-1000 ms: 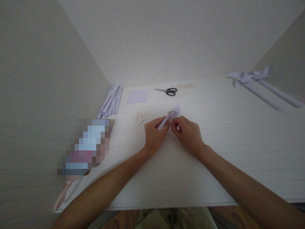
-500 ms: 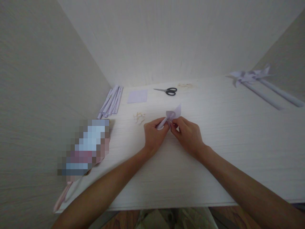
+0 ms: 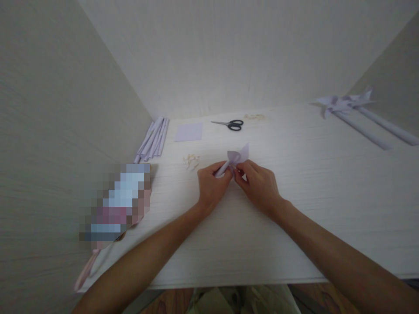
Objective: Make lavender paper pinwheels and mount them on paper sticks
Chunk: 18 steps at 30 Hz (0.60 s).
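Over the middle of the white table is a pale lilac paper pinwheel (image 3: pixel 242 153) with a rolled paper stick (image 3: pixel 222 169). My left hand (image 3: pixel 213 183) is closed around the stick, its thumb near the place where stick and pinwheel meet. My right hand (image 3: pixel 258 181) pinches the pinwheel paper close to its centre, thumb and forefinger together. The fingers partly cover the joint between the two pieces, so I cannot see what fastens it. Two blades of the pinwheel stick up beyond my fingertips.
Black-handled scissors (image 3: pixel 235 125) lie behind my hands, beside a lilac paper square (image 3: pixel 189 132). Several rolled paper sticks (image 3: pixel 153 137) are at the left wall. Small tan bits (image 3: pixel 191 161) lie nearby. Finished-looking pinwheels (image 3: pixel 342 104) rest at the right. A blurred-out item (image 3: pixel 122 200) is at left.
Both hands keep nearly the same position and grip. The pinwheel's blades have shifted very slightly.
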{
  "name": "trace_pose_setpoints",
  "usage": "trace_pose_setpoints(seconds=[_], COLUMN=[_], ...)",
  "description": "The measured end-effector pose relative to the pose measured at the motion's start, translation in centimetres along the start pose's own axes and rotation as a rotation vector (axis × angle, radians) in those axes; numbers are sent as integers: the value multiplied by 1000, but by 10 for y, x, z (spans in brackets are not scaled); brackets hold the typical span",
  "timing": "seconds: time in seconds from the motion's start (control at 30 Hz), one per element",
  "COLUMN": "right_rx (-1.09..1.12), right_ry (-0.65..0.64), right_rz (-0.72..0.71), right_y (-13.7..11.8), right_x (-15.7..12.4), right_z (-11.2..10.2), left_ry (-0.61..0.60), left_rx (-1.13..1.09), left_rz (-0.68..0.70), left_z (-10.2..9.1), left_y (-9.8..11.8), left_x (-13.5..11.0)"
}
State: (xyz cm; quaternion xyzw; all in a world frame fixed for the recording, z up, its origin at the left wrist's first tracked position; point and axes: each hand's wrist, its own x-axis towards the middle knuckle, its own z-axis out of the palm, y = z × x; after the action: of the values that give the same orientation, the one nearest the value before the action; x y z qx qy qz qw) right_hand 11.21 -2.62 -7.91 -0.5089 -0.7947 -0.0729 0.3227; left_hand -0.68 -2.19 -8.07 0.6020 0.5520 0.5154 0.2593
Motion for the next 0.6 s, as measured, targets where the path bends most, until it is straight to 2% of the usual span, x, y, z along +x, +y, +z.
trace_pose_setpoints(seconds=[0.6], right_rx=[-14], right_ry=[-4], right_rz=[-7], right_y=[1], right_x=[0], right_z=[1], left_ry=[0], left_rx=[30], left_rz=[22], left_z=[0], left_y=[-2], left_x=[1])
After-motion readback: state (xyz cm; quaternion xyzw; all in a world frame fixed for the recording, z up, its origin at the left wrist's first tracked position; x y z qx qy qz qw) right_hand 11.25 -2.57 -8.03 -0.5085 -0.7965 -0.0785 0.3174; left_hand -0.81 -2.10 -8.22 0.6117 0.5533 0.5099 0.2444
